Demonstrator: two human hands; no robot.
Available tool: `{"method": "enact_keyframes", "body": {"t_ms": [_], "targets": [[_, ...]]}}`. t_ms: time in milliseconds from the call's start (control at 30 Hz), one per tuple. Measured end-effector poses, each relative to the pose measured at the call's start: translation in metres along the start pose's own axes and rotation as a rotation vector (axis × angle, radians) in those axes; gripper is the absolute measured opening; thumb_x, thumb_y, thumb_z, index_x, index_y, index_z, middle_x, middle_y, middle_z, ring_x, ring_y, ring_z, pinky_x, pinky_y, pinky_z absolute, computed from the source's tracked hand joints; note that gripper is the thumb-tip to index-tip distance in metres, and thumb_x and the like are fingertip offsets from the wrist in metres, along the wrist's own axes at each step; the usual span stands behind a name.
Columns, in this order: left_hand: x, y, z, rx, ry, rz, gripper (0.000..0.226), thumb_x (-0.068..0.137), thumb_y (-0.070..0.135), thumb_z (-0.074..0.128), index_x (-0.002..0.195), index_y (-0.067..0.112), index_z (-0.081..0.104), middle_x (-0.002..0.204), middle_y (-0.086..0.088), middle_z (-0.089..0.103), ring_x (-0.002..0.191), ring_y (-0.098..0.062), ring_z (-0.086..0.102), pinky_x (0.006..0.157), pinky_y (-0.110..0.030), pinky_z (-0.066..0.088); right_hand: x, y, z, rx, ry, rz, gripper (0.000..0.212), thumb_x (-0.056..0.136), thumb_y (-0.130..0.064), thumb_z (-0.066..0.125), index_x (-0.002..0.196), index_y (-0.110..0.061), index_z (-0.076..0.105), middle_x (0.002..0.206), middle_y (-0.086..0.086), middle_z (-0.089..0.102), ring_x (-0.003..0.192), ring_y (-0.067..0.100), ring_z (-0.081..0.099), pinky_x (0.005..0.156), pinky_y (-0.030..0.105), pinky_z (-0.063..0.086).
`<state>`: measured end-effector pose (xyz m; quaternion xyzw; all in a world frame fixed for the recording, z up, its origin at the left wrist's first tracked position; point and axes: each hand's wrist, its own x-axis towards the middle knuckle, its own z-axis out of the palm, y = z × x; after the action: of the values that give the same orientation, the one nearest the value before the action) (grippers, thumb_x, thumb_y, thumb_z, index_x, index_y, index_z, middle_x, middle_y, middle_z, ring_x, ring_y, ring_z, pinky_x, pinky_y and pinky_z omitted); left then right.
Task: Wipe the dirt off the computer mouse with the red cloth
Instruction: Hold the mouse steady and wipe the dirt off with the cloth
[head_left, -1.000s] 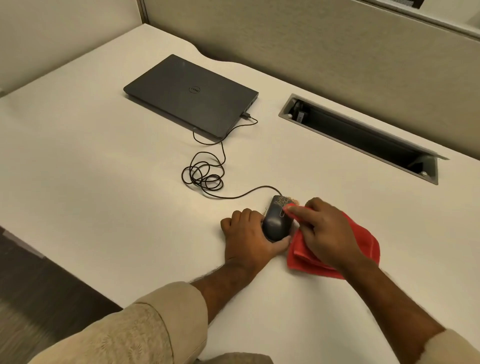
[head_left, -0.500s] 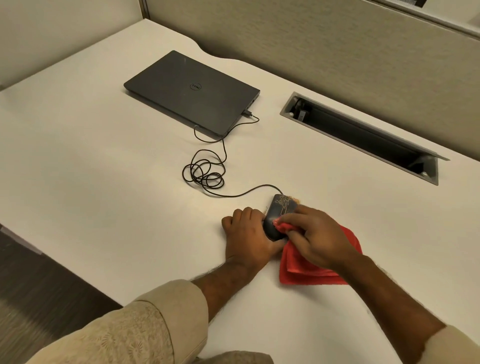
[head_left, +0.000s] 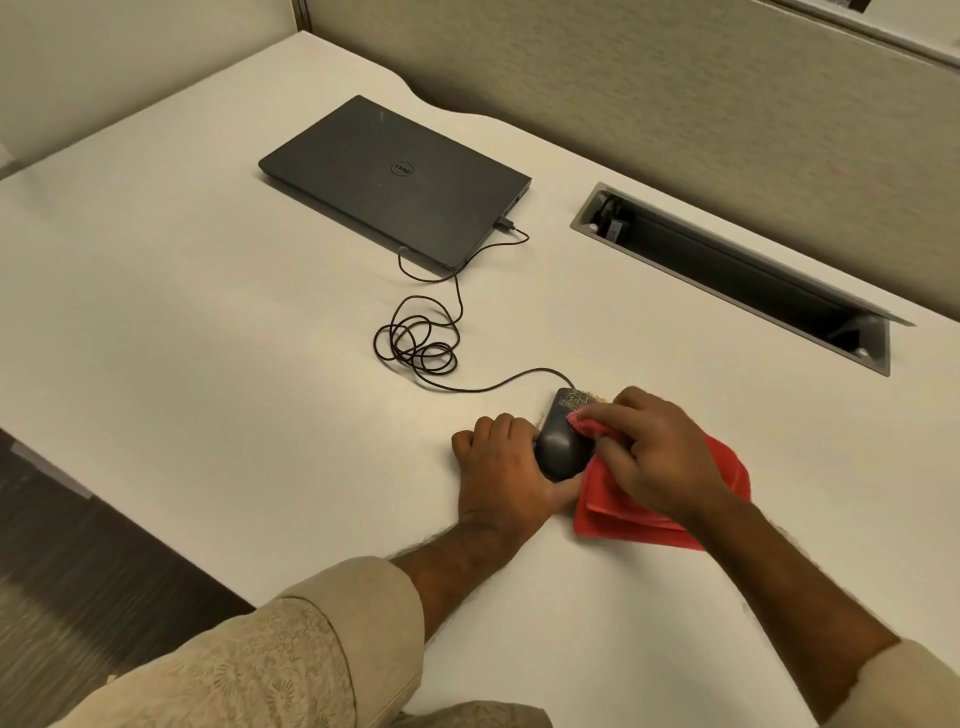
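Observation:
A black wired computer mouse (head_left: 560, 446) lies on the white desk (head_left: 208, 364), with light gritty dirt (head_left: 579, 398) on its front end. My left hand (head_left: 506, 470) grips the mouse from its left side and rear, holding it in place. My right hand (head_left: 652, 452) presses a fold of the red cloth (head_left: 649, 512) against the mouse's right upper side, fingertips just behind the dirt. Most of the cloth lies bunched on the desk under my right hand.
The mouse cable (head_left: 418, 348) runs in a loose coil to a closed dark laptop (head_left: 395, 179) at the back. A recessed cable slot (head_left: 737, 275) is set in the desk at the right, in front of a partition wall. The desk's left edge drops to dark floor (head_left: 78, 561).
My right hand and the cloth slid back along the mouse and then forward again toward the dirty front. My left hand stayed on the mouse.

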<state>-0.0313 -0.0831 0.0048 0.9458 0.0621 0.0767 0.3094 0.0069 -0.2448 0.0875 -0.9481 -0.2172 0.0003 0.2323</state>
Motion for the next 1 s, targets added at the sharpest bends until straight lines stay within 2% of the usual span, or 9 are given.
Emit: {"method": "enact_keyframes", "body": {"t_ms": [67,167,300,367,533,700,767,900,1000], "targets": [[0.000,0.001,-0.001,-0.002,-0.008,-0.004,0.059,0.067,0.078,0.050,0.083,0.022,0.058,0.082,0.007,0.055,0.084,-0.018,0.048,0.078,-0.038,0.030,0.000,-0.006,-0.002,0.023,-0.093,-0.102,0.032,0.078,-0.012,0.061,0.104,-0.026,0.074,0.081,-0.002,0.059,0.072,0.017,0.057,0.063,0.035,0.047],[0.001,0.001,0.001,0.002,0.020,0.005,0.030,0.071,0.048,0.060,0.081,0.019,0.060,0.082,0.003,0.058,0.084,-0.026,0.055,0.076,-0.039,0.029,-0.005,-0.020,-0.001,-0.037,-0.346,-0.281,0.034,0.077,-0.015,0.059,0.104,-0.027,0.073,0.080,-0.001,0.059,0.071,0.017,0.054,0.061,0.032,0.041],[0.000,0.000,0.002,0.007,0.002,0.008,0.060,0.064,0.079,0.061,0.080,0.021,0.057,0.080,0.006,0.056,0.082,-0.018,0.047,0.077,-0.038,0.030,0.009,-0.004,-0.007,-0.052,-0.176,-0.107,0.036,0.077,-0.005,0.063,0.105,-0.026,0.074,0.083,0.003,0.061,0.076,0.024,0.058,0.065,0.039,0.048],[-0.001,-0.001,0.002,-0.022,0.019,0.004,0.065,0.061,0.085,0.060,0.077,0.023,0.055,0.078,0.008,0.054,0.079,-0.016,0.045,0.076,-0.037,0.030,0.013,0.003,-0.009,-0.043,-0.127,-0.039,0.036,0.079,-0.004,0.063,0.106,-0.024,0.075,0.083,0.004,0.061,0.077,0.026,0.059,0.067,0.042,0.049],[0.001,0.001,0.002,-0.024,0.053,0.014,0.040,0.070,0.058,0.057,0.079,0.019,0.061,0.078,0.003,0.059,0.080,-0.026,0.056,0.075,-0.039,0.030,0.006,-0.017,-0.003,-0.009,-0.378,-0.237,0.038,0.078,-0.013,0.059,0.109,-0.029,0.072,0.083,-0.002,0.058,0.074,0.016,0.054,0.063,0.032,0.042],[0.000,-0.001,0.004,-0.014,0.031,0.016,0.060,0.064,0.080,0.059,0.079,0.022,0.057,0.077,0.007,0.055,0.078,-0.017,0.047,0.074,-0.036,0.027,0.023,0.000,-0.003,-0.100,-0.160,-0.028,0.035,0.080,-0.009,0.063,0.111,-0.024,0.072,0.085,0.005,0.060,0.079,0.027,0.059,0.068,0.041,0.048],[0.000,-0.001,0.003,-0.020,0.029,0.015,0.057,0.067,0.078,0.057,0.078,0.022,0.056,0.075,0.006,0.055,0.077,-0.018,0.047,0.074,-0.037,0.028,0.023,-0.002,-0.004,-0.057,-0.170,-0.054,0.035,0.079,-0.010,0.061,0.109,-0.025,0.073,0.084,0.001,0.059,0.077,0.022,0.058,0.067,0.038,0.048],[0.000,0.003,0.001,-0.043,0.069,0.017,0.034,0.073,0.052,0.045,0.072,0.021,0.056,0.073,0.002,0.056,0.074,-0.026,0.054,0.072,-0.038,0.025,0.016,-0.019,0.002,-0.022,-0.344,-0.219,0.041,0.073,-0.017,0.058,0.108,-0.031,0.072,0.080,-0.006,0.055,0.074,0.012,0.052,0.063,0.027,0.039],[0.000,0.000,0.003,-0.007,0.056,0.028,0.042,0.074,0.062,0.052,0.075,0.020,0.057,0.073,0.003,0.057,0.075,-0.022,0.052,0.073,-0.038,0.030,0.025,-0.010,0.003,-0.061,-0.244,-0.118,0.037,0.076,-0.016,0.059,0.108,-0.029,0.072,0.083,-0.006,0.056,0.076,0.014,0.054,0.067,0.033,0.046]]}}
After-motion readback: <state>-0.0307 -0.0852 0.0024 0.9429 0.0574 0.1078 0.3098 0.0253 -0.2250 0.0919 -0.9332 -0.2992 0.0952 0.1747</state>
